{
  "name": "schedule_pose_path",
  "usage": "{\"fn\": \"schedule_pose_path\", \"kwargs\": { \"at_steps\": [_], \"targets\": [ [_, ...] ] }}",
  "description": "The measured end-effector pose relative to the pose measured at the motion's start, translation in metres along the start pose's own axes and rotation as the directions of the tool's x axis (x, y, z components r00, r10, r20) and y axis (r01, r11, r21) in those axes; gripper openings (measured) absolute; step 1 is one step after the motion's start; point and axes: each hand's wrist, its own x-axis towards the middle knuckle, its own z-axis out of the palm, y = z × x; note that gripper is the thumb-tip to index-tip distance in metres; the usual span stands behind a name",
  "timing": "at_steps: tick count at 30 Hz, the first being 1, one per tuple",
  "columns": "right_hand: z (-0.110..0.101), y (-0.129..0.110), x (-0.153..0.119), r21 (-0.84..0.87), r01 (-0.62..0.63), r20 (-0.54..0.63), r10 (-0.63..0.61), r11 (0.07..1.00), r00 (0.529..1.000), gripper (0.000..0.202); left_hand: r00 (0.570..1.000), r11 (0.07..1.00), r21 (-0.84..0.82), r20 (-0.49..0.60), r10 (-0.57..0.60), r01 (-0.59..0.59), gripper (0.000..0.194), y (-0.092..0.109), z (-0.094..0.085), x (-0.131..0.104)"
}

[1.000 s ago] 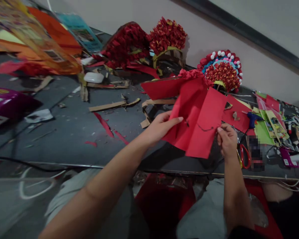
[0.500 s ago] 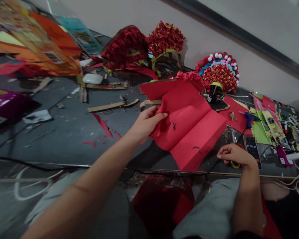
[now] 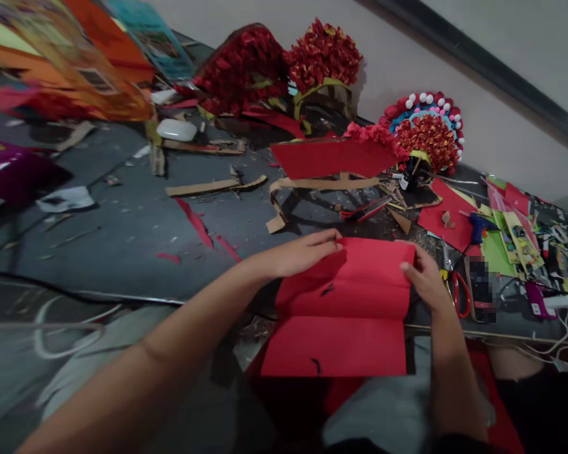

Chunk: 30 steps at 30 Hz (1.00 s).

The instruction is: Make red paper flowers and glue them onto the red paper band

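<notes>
A creased sheet of red paper spans the table's front edge, its near part hanging over my lap. Two fold lines cross it, and small dark marks show on its surface. My left hand grips the far left corner, its fingers lying along the top edge. At the far right corner, my right hand pinches the sheet, thumb on top and fingers behind. Scissors with red and yellow handles lie just right of that hand. Beyond the sheet are a bent cardboard strip and a utility knife.
Red ruffled headpieces stand against the wall, with a beaded one farther right. A blue glue gun and a phone lie at right. Cardboard and paper scraps litter the table. Another person's leg shows at right.
The red paper has come down toward me and turned squarer to the table edge. My right hand has moved from beside the scissors onto its far right corner.
</notes>
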Motion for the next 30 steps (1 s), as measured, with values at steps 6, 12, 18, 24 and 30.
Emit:
{"fn": "schedule_pose_path", "kwargs": {
  "at_steps": [6, 12, 18, 24, 30],
  "targets": [
    [0.019, -0.010, 0.008, -0.156, 0.002, 0.108, 0.015, 0.988, 0.994, 0.030, 0.975, 0.995, -0.031, 0.198, 0.100, -0.096, 0.033, 0.007, -0.002, 0.002],
    [0.020, 0.003, 0.014, -0.332, 0.118, 0.060, -0.103, 0.936, 0.993, 0.068, 0.961, 0.984, -0.095, 0.221, 0.169, -0.152, 0.030, 0.005, -0.001, 0.005],
    [0.036, 0.001, 0.014, -0.683, 0.412, 0.239, -0.348, 0.603, 0.906, 0.052, 0.926, 0.975, -0.028, 0.307, 0.219, -0.222, 0.023, 0.004, 0.009, 0.006],
    [0.050, -0.010, 0.007, -0.633, 0.306, 0.431, -0.005, 0.711, 0.902, 0.027, 0.884, 0.979, 0.002, 0.431, 0.184, -0.205, 0.022, 0.003, 0.015, 0.004],
    [0.050, -0.015, 0.005, -0.573, 0.238, 0.478, 0.083, 0.784, 0.875, 0.022, 0.894, 0.973, 0.142, 0.435, 0.105, -0.184, 0.022, 0.005, 0.011, 0.001]
  ]
}}
